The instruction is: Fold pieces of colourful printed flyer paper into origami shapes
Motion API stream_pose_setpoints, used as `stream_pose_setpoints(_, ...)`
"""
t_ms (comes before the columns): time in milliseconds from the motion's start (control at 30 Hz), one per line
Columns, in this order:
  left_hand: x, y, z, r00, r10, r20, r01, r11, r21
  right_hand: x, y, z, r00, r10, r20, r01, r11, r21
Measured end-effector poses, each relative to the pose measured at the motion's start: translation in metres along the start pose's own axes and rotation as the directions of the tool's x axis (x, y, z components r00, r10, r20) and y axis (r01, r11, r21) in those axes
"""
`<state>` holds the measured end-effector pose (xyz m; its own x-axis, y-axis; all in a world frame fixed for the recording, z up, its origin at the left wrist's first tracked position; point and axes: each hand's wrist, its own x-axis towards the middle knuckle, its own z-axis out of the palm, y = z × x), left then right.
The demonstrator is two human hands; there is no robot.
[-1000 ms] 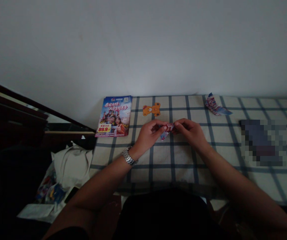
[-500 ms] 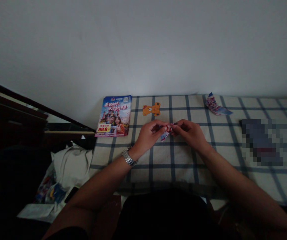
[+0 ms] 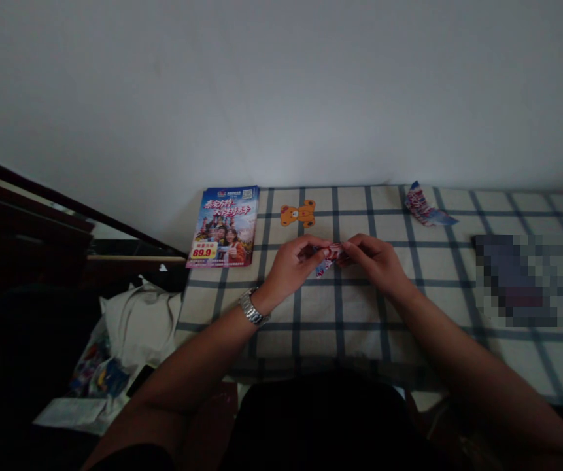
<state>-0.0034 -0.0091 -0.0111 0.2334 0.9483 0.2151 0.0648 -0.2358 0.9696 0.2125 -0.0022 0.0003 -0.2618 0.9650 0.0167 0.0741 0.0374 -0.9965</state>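
Note:
Between my two hands is a small folded piece of printed paper [image 3: 331, 253], red, white and blue. My left hand [image 3: 293, 261] pinches its left side between thumb and fingers; a metal watch [image 3: 252, 307] is on that wrist. My right hand [image 3: 375, 260] grips the right side of the paper, its fingertips close to those of the left. Fingers cover much of the paper, so its exact shape is hidden. Just beyond my left hand lies a flat orange bear cutout [image 3: 297, 214]. A stack of colourful flyers [image 3: 225, 226] rests at the left of the checked cloth [image 3: 315, 340].
A creased piece of similar printed paper [image 3: 428, 208] lies at the back right. Farther right is a dark, pixelated flat object [image 3: 511, 275]. Behind the cloth rises a pale wall [image 3: 310, 91]. Bags [image 3: 138, 320] sit below at the left, beside dark wooden furniture [image 3: 26, 229].
My right fingers have shifted slightly along the folded paper, their grip a little changed. Both hands stay in nearly the same place, and the other things have not moved.

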Motion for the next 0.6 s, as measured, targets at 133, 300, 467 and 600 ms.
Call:
stream_pose_setpoints(133, 0.0003, 0.0004, 0.0002, 1.000, 0.008, -0.006, -0.008, 1.000, -0.023, 0.0012, 0.0001, 0.0016, 1.000, 0.011, -0.011, -0.010, 0.999, 0.033)
stream_pose_setpoints(300, 0.0012, 0.0027, 0.0001, 0.999, 0.041, -0.019, -0.041, 0.998, -0.049, 0.0015, 0.0036, 0.0033, 0.999, 0.027, 0.035, -0.028, 0.999, 0.047)
stream_pose_setpoints(467, 0.0014, 0.0030, 0.0001, 1.000, 0.010, -0.025, -0.010, 1.000, -0.024, 0.0001, 0.0051, 0.0044, 0.999, 0.018, 0.037, -0.017, 1.000, -0.013)
stream_pose_setpoints(600, 0.0010, 0.0011, 0.0005, 1.000, 0.007, -0.022, -0.007, 1.000, -0.029, 0.0001, 0.0043, 0.0046, 0.999, 0.016, 0.037, -0.014, 0.998, -0.058)
